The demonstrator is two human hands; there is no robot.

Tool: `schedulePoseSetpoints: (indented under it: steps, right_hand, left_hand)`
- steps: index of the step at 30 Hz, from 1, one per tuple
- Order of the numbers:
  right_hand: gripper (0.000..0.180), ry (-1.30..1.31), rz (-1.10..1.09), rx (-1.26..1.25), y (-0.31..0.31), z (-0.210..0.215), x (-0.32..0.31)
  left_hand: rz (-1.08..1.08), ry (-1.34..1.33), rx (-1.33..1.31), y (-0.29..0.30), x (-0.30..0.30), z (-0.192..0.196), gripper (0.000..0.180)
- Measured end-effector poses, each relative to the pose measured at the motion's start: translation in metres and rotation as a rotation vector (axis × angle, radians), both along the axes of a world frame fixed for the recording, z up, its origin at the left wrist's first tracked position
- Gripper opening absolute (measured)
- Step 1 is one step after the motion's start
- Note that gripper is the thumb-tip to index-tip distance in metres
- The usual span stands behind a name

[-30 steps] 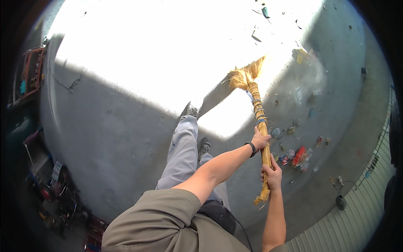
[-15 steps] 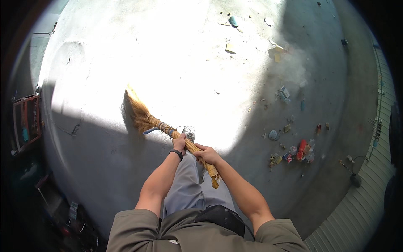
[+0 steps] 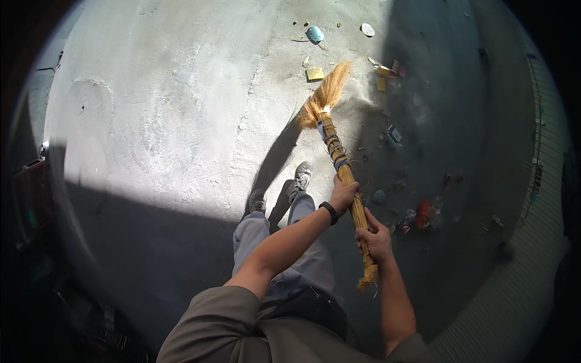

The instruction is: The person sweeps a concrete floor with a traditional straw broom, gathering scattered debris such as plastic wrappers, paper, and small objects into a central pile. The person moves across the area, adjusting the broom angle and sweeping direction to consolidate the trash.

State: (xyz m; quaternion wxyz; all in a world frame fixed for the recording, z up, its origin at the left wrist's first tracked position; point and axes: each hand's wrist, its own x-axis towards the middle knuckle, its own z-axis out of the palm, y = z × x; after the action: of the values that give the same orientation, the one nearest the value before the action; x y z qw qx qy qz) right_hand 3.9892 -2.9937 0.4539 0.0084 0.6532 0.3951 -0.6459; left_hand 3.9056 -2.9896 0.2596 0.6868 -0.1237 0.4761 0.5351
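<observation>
Both my hands grip a straw broom [image 3: 334, 140] by its thick bundled handle, which is bound with wire and blue ties. My left hand [image 3: 344, 195], with a dark band on the wrist, is wrapped round the middle of the handle. Lower down, near the ragged butt end, my right hand [image 3: 376, 239] closes round it. The broom's frayed tan bristles point forward, and they appear lifted off the floor, with their shadow falling to the left. Just beyond the bristles is a yellow square piece [image 3: 314, 74], and more yellow scraps [image 3: 380, 83] lie to their right.
A light-blue rounded object [image 3: 315, 34] and a white disc [image 3: 367, 29] lie farther ahead. Mixed litter with a red piece [image 3: 423, 213] is scattered at the right. A ribbed pale strip [image 3: 520, 254] borders the right side. A reddish frame [image 3: 31, 187] stands far left.
The broom has swung from the left across to the right, its bristles now pointing forward. Both hands moved right with it, still gripping. A dust haze hangs near the yellow scraps.
</observation>
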Motion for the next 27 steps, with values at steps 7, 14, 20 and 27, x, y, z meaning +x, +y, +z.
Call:
schedulePoseSetpoints:
  steps: [7,14,20,27]
  right_hand:
    - [0.066,0.364,0.132,-0.478,0.044,-0.133,-0.078]
    - [0.063,0.293,-0.121,-0.495,0.132,-0.227,-0.109]
    - [0.066,0.007,-0.334,-0.165,0.252,-0.139,0.045]
    - [0.07,0.063,-0.042,0.036,0.28,-0.035,0.01]
  left_hand:
    - [0.321,0.312,-0.398,-0.043,-0.147,-0.061,0.062]
    - [0.088,0.104,-0.441,0.065,-0.175,-0.165,0.015]
    - [-0.329,0.217,-0.316,0.264,0.04,-0.155,0.071]
    - [-0.17,0.263,-0.093,0.292,-0.012,-0.014,0.072]
